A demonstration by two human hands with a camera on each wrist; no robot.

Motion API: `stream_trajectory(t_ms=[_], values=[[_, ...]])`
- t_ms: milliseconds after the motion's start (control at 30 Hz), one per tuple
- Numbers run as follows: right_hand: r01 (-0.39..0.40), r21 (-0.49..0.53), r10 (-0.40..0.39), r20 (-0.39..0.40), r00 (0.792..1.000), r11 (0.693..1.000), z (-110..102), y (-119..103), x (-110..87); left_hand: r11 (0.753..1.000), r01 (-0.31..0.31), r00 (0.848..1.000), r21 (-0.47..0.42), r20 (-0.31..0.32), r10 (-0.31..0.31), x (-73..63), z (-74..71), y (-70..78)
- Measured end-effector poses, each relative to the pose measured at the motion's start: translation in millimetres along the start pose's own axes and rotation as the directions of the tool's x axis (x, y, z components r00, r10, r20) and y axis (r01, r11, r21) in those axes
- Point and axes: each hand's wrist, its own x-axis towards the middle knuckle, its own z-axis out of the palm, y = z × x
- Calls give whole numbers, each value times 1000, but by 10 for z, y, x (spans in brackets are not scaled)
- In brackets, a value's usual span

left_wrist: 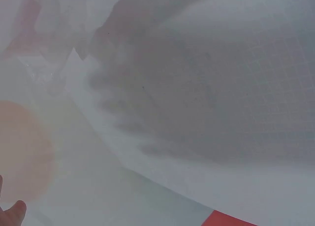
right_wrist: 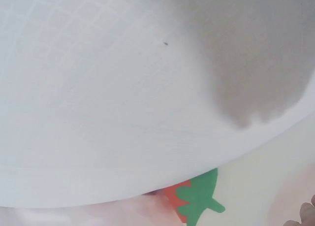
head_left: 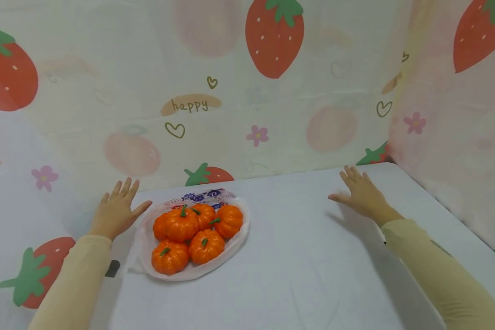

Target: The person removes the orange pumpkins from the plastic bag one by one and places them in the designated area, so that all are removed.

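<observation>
Several small orange pumpkins (head_left: 182, 225) with green stems sit bunched in a white plastic bag (head_left: 235, 250) whose rim is spread wide around them. Just left of the bag, my left hand (head_left: 114, 211) is held with its fingers spread and straight, holding nothing. Far to the right, my right hand (head_left: 364, 196) hovers over the table, fingers extended, also holding nothing. Fingertips of the left hand (left_wrist: 12, 214) show at the lower left of the left wrist view. In the right wrist view, only a bit of the right hand (right_wrist: 306, 217) appears in the lower right corner.
A white-covered table (head_left: 288, 256) lies under the bag. Behind it hangs a curtain (head_left: 280, 105) printed with strawberries, peaches, flowers and hearts, and another printed sheet (head_left: 458, 137) stands along the right side. The hands cast shadows on the tabletop.
</observation>
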Motion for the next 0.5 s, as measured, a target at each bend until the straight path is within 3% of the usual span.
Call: stream_trajectory(t_ms=[500], values=[[81,-33,-81,-5,997,996,70,-247,-52,998,-60,997,1,-48,60,-64,-58,70]])
